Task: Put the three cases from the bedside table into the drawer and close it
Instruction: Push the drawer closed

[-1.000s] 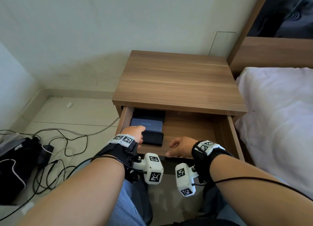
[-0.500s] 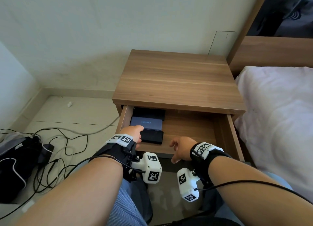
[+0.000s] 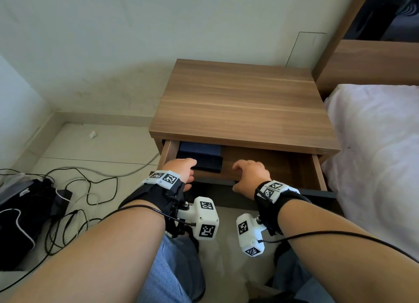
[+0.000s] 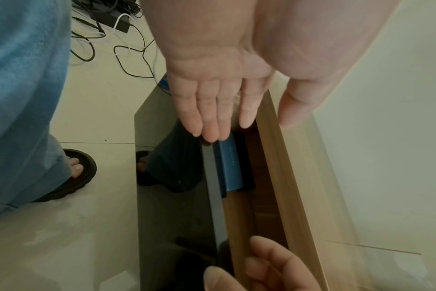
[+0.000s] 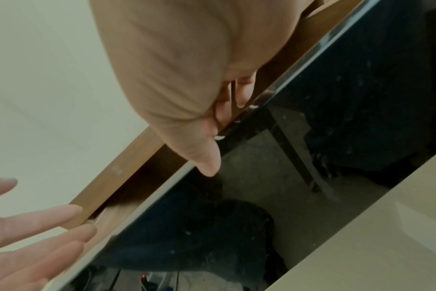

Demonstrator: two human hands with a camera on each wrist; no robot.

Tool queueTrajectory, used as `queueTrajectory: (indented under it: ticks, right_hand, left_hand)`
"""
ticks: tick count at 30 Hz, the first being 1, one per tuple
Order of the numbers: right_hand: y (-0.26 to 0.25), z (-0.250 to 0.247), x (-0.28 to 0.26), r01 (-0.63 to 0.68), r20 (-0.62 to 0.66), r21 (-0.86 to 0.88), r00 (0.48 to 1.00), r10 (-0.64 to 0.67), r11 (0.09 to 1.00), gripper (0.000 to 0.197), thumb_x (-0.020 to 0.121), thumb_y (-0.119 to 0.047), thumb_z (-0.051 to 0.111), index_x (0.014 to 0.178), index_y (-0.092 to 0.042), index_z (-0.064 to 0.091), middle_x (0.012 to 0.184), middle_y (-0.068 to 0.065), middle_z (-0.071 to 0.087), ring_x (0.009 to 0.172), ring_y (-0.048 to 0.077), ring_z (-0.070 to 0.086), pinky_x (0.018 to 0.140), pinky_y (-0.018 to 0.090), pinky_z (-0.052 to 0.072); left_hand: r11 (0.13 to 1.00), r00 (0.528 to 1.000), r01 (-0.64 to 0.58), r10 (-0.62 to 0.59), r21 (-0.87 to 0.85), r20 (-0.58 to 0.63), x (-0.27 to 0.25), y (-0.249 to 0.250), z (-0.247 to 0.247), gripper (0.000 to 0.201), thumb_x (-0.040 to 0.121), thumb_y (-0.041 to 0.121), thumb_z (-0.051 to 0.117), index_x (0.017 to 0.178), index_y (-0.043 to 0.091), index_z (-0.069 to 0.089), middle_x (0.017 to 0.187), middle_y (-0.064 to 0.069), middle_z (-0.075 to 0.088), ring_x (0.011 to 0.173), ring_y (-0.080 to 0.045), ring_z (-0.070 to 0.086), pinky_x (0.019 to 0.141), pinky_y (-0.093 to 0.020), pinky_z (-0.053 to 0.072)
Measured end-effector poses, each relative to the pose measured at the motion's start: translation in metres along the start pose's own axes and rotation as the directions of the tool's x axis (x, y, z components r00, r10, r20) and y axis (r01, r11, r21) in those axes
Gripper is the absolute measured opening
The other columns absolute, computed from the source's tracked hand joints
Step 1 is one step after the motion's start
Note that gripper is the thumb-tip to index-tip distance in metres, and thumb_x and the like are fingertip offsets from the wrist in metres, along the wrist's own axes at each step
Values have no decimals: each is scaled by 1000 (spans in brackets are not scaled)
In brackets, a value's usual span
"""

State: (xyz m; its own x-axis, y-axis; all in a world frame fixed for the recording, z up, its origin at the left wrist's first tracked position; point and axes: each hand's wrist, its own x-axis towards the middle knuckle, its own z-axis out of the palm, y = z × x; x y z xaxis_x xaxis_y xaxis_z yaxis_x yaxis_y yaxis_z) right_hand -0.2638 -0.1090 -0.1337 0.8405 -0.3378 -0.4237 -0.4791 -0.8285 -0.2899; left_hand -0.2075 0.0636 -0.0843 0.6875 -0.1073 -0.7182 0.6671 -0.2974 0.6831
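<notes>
The bedside table [image 3: 244, 103] has a bare top, and its drawer [image 3: 319, 173] stands partly open. Inside at the left lie a blue case [image 3: 199, 149] [image 4: 230, 169] and a black case [image 3: 210, 163] in front of it. Behind the blue one, another black case [image 4: 247, 177] shows in the left wrist view. My left hand [image 3: 183, 169] [image 4: 247, 118] has straight fingers whose tips touch the top edge of the glossy dark drawer front [image 4: 177, 157]. My right hand [image 3: 247, 175] [image 5: 212, 133] grips that front [image 5: 311, 98], fingers over its top edge and thumb on its face.
The bed's white cover [image 3: 374, 155] lies close on the right of the table. Tangled cables [image 3: 68, 189] and a black bag [image 3: 20, 212] sit on the floor at the left. My knees in blue trousers [image 3: 172, 268] are just below the drawer front.
The drawer has slid partway in, hiding more of the cases under the table top. Both hands moved forward with it. The right hand shifted up onto the front's top edge.
</notes>
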Motion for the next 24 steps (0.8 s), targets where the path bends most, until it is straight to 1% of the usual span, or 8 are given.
queueTrajectory:
  ticks: [2,5,8,11,13,17,20,24]
  right_hand:
    - [-1,-5,6,-15,-81,-19,997,14,1000,51,73,-28,69,121,-30,51,124,0,53,119,24,44,96,37,41]
    - [-2,-9,12,-6,-254,-128,967,-27,992,52,74,-35,69,120,-24,49,123,2,50,117,26,42,97,36,36]
    - [-7,-9,21,26,-353,-247,929,-114,969,62,73,-32,69,126,-20,41,125,5,42,115,28,38,99,37,32]
    - [-9,-10,30,12,-372,-232,923,-100,973,74,70,-26,70,133,-25,31,134,6,32,122,29,32,105,40,27]
    - [-9,-10,37,3,-369,-223,925,-87,975,74,69,-24,69,133,-24,31,136,6,31,125,29,30,107,41,25]
    - [-11,-8,49,-13,-395,-239,915,-85,971,63,69,-16,65,126,-19,39,128,7,38,117,30,35,103,40,28]
    - [-12,-9,59,-24,-401,-259,912,-85,966,60,71,-15,65,125,-19,40,128,7,39,115,31,36,100,41,30]
    - [-13,-15,70,-45,-422,-274,903,-78,961,55,71,-12,65,120,-18,42,123,8,41,109,31,39,95,41,32]
  left_hand:
    - [1000,1000,-2,2,-1,-11,3,2,-1,40,91,24,49,129,10,49,96,-6,61,91,-21,59,97,-38,46]
    - [1000,1000,4,-4,-10,-7,8,3,-4,43,92,24,49,132,9,47,110,-12,59,102,-26,58,96,-38,46]
    - [1000,1000,1,-1,-9,-14,14,5,-5,42,92,25,49,130,8,49,113,-13,60,98,-24,57,95,-38,47]
    - [1000,1000,-3,3,-1,-18,18,8,-6,42,92,25,49,130,8,50,128,-15,61,110,-26,60,97,-39,48]
    - [1000,1000,-1,1,4,-20,22,11,-6,42,92,25,49,130,8,49,129,-15,61,116,-27,60,97,-39,48]
    - [1000,1000,-1,1,4,-20,31,14,-7,43,92,26,49,131,9,48,123,-15,62,109,-26,60,95,-39,48]
    - [1000,1000,2,-2,24,-23,40,16,-4,43,92,27,48,131,10,48,116,-13,61,99,-24,58,95,-38,47]
    - [1000,1000,23,-23,7,3,50,18,1,44,92,28,47,132,11,47,112,-13,61,97,-23,57,95,-38,46]
